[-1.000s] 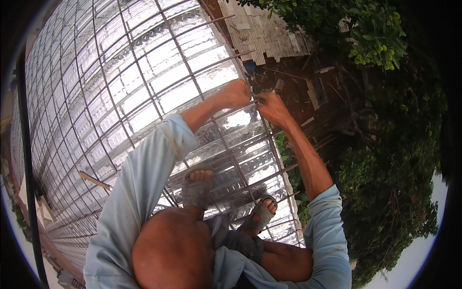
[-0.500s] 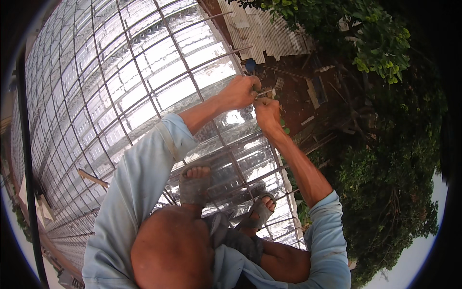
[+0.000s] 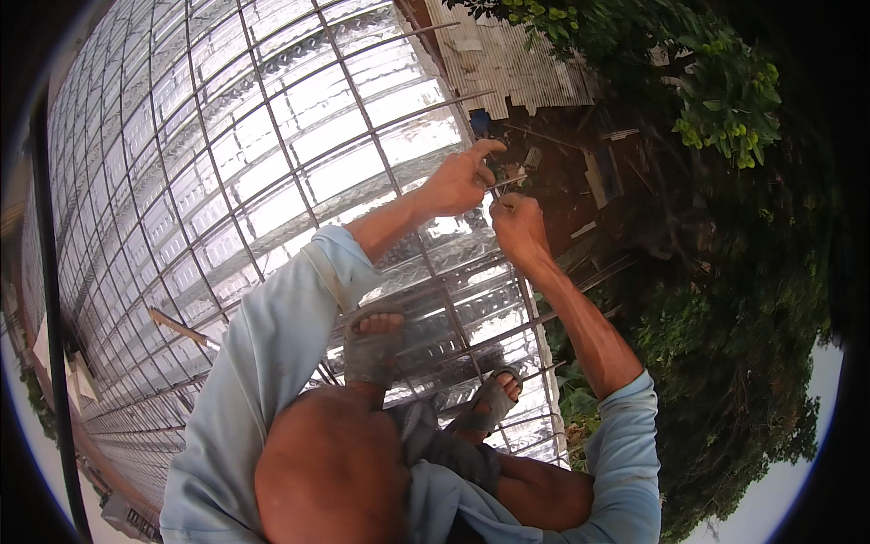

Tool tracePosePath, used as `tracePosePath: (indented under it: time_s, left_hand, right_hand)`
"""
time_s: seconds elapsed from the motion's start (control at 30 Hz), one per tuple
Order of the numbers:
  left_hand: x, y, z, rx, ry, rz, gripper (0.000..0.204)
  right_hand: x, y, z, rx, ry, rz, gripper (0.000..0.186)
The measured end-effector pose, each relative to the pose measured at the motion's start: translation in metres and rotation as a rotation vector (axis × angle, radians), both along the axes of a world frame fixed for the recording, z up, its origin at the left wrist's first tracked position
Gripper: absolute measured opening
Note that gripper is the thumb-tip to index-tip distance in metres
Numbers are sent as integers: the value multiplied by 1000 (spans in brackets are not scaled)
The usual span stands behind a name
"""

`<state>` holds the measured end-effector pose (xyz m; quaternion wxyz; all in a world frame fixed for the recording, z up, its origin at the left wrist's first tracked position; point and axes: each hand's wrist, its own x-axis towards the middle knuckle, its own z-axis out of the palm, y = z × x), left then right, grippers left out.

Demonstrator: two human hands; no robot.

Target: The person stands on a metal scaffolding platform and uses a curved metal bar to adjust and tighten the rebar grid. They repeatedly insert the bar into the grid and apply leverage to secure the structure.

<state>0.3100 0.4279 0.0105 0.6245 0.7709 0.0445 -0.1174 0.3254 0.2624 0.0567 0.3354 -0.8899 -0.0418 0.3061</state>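
Shows pale corrugated roofing (image 3: 530, 68) at upper right, with a blue object (image 3: 479, 121) just below its near edge. Includes loose boards (image 3: 594, 177) strewn over brown ground (image 3: 564, 207), bright green leaves (image 3: 739, 113) overhead, darker foliage (image 3: 725, 363) down the right, grey sky (image 3: 766, 510) behind, and a dark upright line (image 3: 52, 272), pole or cable, at far left.

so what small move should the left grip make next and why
Probably bend the index finger of the left grip in toward the thin bar end: that finger is stretched out, clear of the bar, while the right grip is curled close below it. Whether either one pinches anything is too small to tell.
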Motion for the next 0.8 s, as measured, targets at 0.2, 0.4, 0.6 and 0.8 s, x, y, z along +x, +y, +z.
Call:
tracePosePath:
  time_s: [0.2,0.4,0.6,0.8]
  left_hand:
    - [-4,-16,-9,189,-138,21,68]
    - [-8,-25,-17,214,-165,120,66]
    - [-3,-35,-18,195,-155,174,57]
    - [-11,-30,-26,221,-211,238,53]
  right_hand:
    - [30,-2,-1,-61,-306,225,26]
    - [47,-11,-40,88,-554,325,19]
    - [62,-9,-22,-165,-314,138,27]
    - [33,-9,-16,-110,-80,278,29]
